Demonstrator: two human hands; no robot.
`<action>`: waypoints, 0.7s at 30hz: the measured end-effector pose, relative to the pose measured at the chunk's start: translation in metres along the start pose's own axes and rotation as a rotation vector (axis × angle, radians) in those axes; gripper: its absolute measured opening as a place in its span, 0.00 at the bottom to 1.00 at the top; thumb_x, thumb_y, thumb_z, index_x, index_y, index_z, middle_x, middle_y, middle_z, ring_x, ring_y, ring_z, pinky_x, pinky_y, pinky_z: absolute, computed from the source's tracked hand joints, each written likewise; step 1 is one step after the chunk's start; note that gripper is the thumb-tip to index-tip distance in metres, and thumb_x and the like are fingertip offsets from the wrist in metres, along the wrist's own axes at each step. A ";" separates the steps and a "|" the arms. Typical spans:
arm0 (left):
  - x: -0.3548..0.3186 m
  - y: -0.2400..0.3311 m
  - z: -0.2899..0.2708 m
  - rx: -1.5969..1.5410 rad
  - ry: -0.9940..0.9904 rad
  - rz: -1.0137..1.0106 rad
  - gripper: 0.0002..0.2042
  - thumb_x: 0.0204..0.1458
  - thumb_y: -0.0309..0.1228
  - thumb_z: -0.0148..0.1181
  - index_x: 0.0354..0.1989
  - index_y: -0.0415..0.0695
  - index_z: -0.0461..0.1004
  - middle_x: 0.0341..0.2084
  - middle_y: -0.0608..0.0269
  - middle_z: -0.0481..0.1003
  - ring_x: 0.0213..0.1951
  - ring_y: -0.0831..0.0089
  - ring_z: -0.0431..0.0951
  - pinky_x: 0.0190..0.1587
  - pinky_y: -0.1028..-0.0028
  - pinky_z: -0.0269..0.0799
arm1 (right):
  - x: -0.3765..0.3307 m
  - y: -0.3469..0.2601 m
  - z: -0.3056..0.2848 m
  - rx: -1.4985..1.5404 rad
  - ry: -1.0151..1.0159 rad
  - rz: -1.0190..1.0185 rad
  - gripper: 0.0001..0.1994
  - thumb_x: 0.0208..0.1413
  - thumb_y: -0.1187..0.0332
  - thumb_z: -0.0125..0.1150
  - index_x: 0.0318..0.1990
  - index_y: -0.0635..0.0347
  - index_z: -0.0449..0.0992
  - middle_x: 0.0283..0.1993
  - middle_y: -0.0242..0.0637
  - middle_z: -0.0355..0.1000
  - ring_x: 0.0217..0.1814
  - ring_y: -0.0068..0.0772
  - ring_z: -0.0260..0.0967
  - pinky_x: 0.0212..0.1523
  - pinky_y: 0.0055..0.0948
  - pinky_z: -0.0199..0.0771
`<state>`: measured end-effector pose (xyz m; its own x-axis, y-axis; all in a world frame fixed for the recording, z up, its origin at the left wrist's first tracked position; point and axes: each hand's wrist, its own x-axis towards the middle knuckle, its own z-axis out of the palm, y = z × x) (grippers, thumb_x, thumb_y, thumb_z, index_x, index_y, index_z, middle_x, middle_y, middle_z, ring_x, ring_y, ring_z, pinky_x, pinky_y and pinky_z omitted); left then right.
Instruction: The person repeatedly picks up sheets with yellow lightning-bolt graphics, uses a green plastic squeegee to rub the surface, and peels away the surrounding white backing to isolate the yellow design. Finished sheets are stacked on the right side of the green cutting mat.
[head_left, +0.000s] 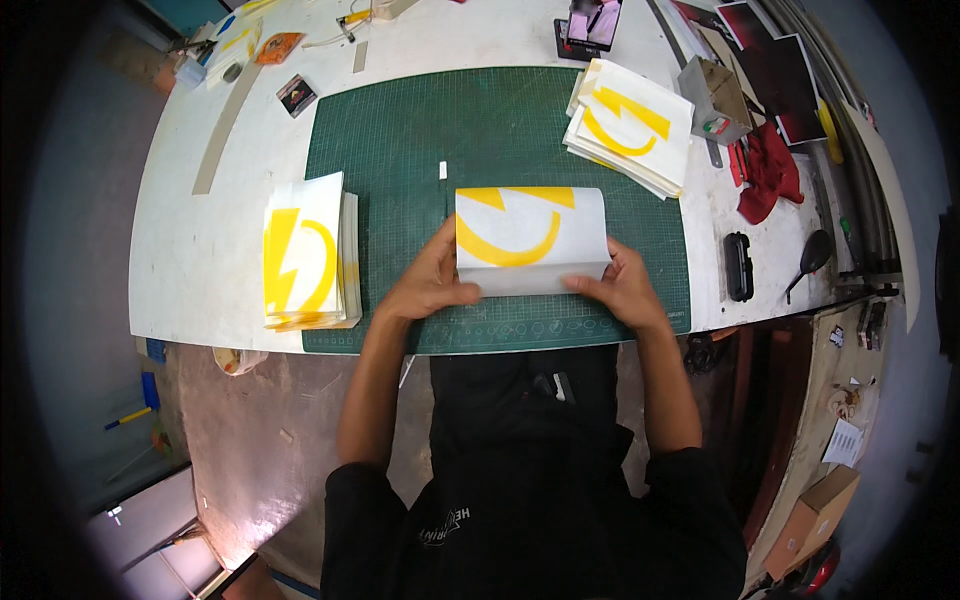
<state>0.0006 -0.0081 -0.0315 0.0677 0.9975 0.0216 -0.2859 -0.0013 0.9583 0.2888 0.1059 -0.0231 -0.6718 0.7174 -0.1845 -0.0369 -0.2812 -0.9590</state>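
The worktop point(190, 270) is viewed by a head-worn camera, pointed steeply downward from nearby (its straight edges are bent by the fisheye lens)

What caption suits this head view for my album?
Left hand and right hand hold a white-and-yellow sheet over a green mat.

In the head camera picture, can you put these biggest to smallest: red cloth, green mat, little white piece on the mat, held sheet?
Largest to smallest, as they look here:
1. Green mat
2. Held sheet
3. Red cloth
4. Little white piece
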 end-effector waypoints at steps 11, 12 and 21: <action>-0.028 -0.005 0.055 1.050 0.652 0.463 0.27 0.53 0.27 0.76 0.61 0.39 0.74 0.52 0.49 0.83 0.61 0.63 0.78 0.62 0.60 0.74 | 0.005 -0.009 0.021 -0.157 0.271 0.137 0.17 0.62 0.75 0.72 0.55 0.70 0.76 0.43 0.43 0.85 0.37 0.18 0.79 0.34 0.18 0.74; -0.035 -0.007 0.059 1.253 0.537 0.577 0.24 0.53 0.28 0.76 0.58 0.40 0.77 0.52 0.51 0.83 0.60 0.61 0.79 0.63 0.58 0.72 | 0.005 -0.008 0.021 -0.163 0.268 0.140 0.17 0.62 0.75 0.72 0.55 0.71 0.76 0.43 0.42 0.85 0.36 0.17 0.79 0.34 0.18 0.74; -0.035 -0.029 0.067 1.486 0.290 0.417 0.16 0.56 0.25 0.67 0.54 0.43 0.84 0.52 0.58 0.83 0.58 0.58 0.80 0.67 0.53 0.70 | -0.039 0.013 0.054 -1.100 0.520 -0.626 0.23 0.52 0.80 0.73 0.57 0.68 0.77 0.56 0.52 0.73 0.58 0.50 0.72 0.54 0.43 0.73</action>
<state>0.0709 -0.0479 -0.0408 -0.0020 0.8879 0.4600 0.9355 -0.1609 0.3147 0.2745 0.0401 -0.0169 -0.3983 0.7595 0.5144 0.5371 0.6477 -0.5404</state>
